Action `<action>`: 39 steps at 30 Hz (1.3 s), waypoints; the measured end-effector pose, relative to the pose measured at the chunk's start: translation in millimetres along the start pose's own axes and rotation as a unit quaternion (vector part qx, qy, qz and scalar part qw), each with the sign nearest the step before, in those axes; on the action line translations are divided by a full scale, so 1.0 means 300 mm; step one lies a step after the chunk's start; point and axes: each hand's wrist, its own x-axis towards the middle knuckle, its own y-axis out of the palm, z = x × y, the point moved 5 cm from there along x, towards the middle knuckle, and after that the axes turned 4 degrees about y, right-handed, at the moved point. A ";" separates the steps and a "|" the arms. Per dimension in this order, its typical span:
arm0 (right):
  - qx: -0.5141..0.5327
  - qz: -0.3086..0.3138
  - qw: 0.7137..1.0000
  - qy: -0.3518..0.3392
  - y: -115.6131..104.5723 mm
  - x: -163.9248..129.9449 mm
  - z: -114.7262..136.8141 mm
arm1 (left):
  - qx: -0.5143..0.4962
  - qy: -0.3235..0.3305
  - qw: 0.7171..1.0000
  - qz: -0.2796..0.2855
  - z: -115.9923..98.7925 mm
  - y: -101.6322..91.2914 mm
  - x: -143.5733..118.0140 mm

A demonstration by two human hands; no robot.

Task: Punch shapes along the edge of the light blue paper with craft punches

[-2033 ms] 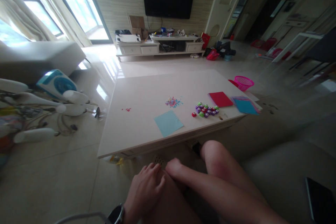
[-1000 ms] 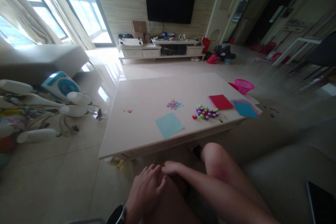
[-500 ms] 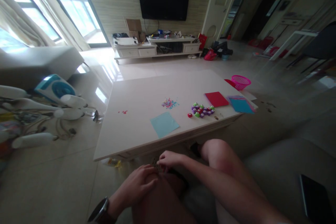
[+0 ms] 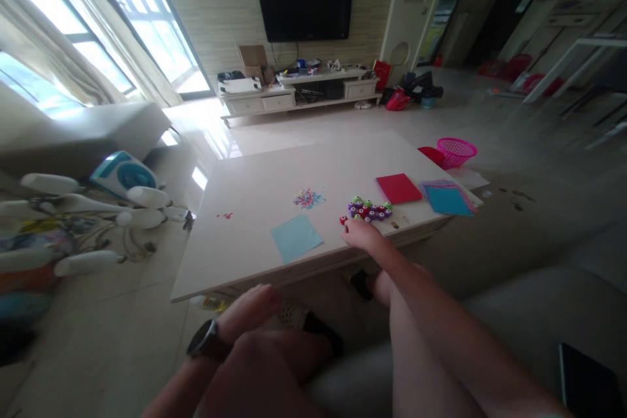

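My right hand [image 4: 361, 235] reaches over the near edge of the white table [image 4: 235, 235]. Its fingers are closed together at a small red eyeball-like piece [image 4: 343, 219], which shows at the fingertips. Just beyond lies a cluster of similar purple, green and red pieces [image 4: 369, 210]. To the left of this hand are a light blue square sheet [image 4: 296, 238] and a pile of tiny coloured bits [image 4: 308, 197]. My left hand [image 4: 262, 304], with a watch on its wrist, hovers by my knee below the table; its fingers are turned out of sight.
A red square stack [image 4: 399, 188] and blue and pink sheets [image 4: 447, 198] lie at the table's right end. A few red bits [image 4: 226, 215] are at the left. A pink basket [image 4: 455, 152] stands beyond. White-armed equipment [image 4: 88, 264] occupies the left floor.
My right hand has left my knee and moved up and forward to the red piece on the table. My left hand has lifted off the knee and curled. The view has shifted slightly.
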 end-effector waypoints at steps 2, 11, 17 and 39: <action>-0.005 -0.004 1.000 0.005 -0.041 0.046 -0.002 | -0.051 0.027 0.998 0.004 -0.086 -0.030 0.100; -0.013 -0.076 0.995 0.071 -0.065 0.206 -0.177 | -0.027 -0.016 0.990 -0.138 -0.200 -0.036 0.415; -0.050 -0.029 0.996 0.072 -0.014 0.282 -0.196 | -0.008 0.031 0.994 -0.108 -0.193 0.026 0.456; -0.069 0.039 0.997 0.007 0.046 0.334 -0.228 | 0.028 0.000 0.993 -0.113 -0.094 0.083 0.434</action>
